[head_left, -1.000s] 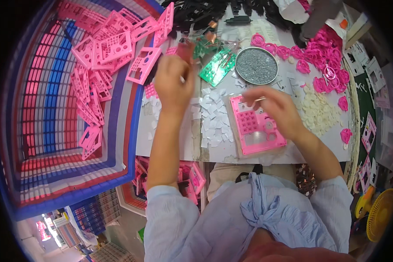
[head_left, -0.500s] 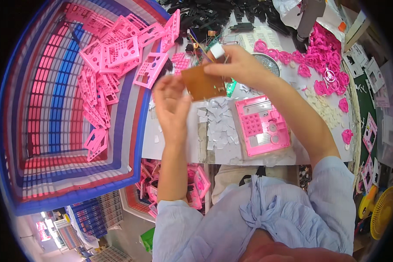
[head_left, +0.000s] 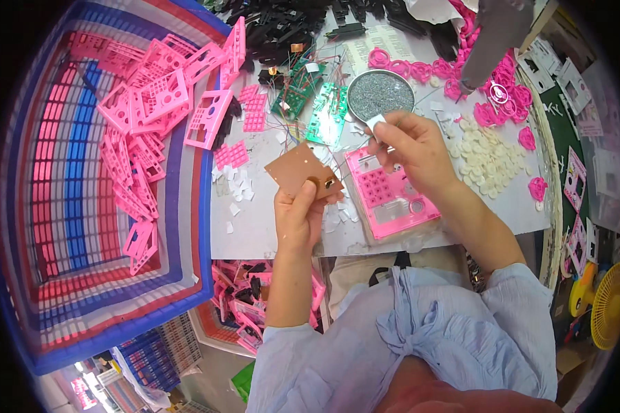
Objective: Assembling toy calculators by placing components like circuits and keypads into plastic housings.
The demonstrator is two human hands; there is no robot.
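Note:
Between thumb and fingers, my left hand (head_left: 297,217) grips a brown circuit board (head_left: 300,171) by its lower right part, tilted above the table. My right hand (head_left: 415,148) pinches a small white square piece (head_left: 376,122), just over the near rim of a round tin of grey granules (head_left: 381,95). Beneath and between the hands lies a pink plastic housing (head_left: 393,196) with a keypad and round openings. Beyond the brown board rest green circuit boards (head_left: 327,113) with thin wires attached.
A striped basket (head_left: 186,275) of pink panels (head_left: 160,100) fills the left side. Black plastic parts (head_left: 275,31) lie at the back; pink rings (head_left: 510,103) and cream discs (head_left: 486,162) at right. A grey tool arm (head_left: 492,48) overhangs the back right. Below the table sits a bin of pink parts (head_left: 244,303).
My left hand has taken hold of the brown board, which my right hand held before. The right hand has moved right and nearer, with the white piece. The whole view has shifted slightly.

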